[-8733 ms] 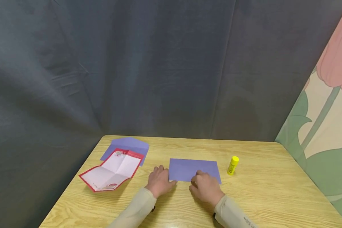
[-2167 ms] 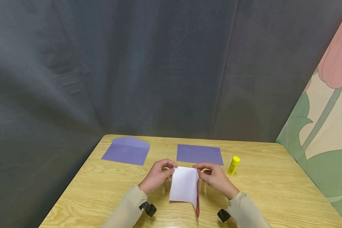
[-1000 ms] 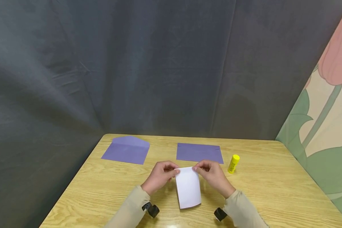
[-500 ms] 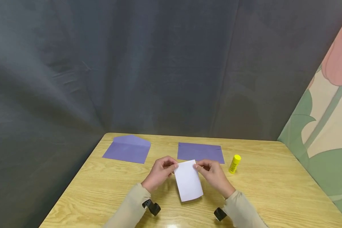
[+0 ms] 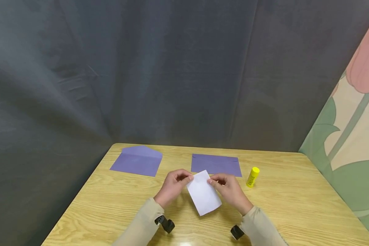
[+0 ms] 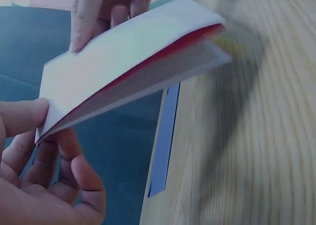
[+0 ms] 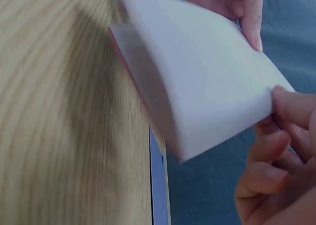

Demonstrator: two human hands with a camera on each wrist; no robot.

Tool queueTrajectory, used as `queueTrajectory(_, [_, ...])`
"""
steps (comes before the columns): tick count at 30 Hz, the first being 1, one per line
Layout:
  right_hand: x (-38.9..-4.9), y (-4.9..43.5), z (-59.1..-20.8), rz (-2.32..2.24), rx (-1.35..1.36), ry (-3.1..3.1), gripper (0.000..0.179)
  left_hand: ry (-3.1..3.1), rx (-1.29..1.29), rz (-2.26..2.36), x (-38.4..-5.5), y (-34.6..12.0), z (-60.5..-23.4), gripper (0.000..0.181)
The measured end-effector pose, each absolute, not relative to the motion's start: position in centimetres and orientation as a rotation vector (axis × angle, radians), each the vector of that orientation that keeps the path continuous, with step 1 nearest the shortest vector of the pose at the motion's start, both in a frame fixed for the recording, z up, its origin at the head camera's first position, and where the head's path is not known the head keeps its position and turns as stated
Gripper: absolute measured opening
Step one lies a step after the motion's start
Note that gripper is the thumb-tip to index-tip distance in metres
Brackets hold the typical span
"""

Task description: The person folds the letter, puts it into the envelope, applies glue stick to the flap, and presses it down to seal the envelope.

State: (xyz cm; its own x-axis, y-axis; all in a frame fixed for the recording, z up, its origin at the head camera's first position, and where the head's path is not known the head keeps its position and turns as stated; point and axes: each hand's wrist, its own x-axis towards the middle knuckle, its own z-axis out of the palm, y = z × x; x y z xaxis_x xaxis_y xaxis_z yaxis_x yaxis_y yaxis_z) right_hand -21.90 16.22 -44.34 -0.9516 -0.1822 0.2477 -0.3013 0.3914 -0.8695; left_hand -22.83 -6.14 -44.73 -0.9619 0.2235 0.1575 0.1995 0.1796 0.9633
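A folded sheet of letter paper (image 5: 204, 194), white outside, is held tilted above the table by both hands. My left hand (image 5: 173, 186) pinches its upper left corner between thumb and fingers. On the other side, my right hand (image 5: 229, 189) pinches the upper right edge. Red trim shows inside the fold of the paper (image 6: 133, 52) in the left wrist view, where its loose layers stand apart at the far end. The right wrist view shows the plain white face of the paper (image 7: 212, 71), its lower corner slightly blurred.
Behind the hands lies a purple envelope (image 5: 216, 164) with its flap not visible. Another purple envelope (image 5: 138, 162), flap raised, lies at the table's back left. A yellow glue stick (image 5: 253, 177) stands to the right on the wooden table (image 5: 295, 205). A dark curtain (image 5: 184, 75) hangs behind.
Earlier the hands were on an envelope and the paper lay spread at left. That envelope now lies farther back. The paper has been folded smaller, and within the last second it has turned counterclockwise.
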Motion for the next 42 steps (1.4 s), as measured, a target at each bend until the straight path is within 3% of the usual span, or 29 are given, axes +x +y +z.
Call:
queueTrajectory(13, [-21.9, 16.2, -44.3, 1.483, 0.469, -2.644, 0.005, 2.401, 0.523, 1.851, -22.6, -6.2, -44.4, 0.011])
queueTrajectory(33, [-22.3, 18.4, -45.1, 1.490, 0.661, -2.704, 0.008, 2.243, 0.302, 2.084, -23.5, -7.7, -45.0, 0.021])
queueTrajectory(42, [-22.2, 18.4, -45.1, 1.590, 0.614, -2.701, 0.013, 2.639, 0.457, 1.598, -23.9, -9.8, -45.5, 0.021])
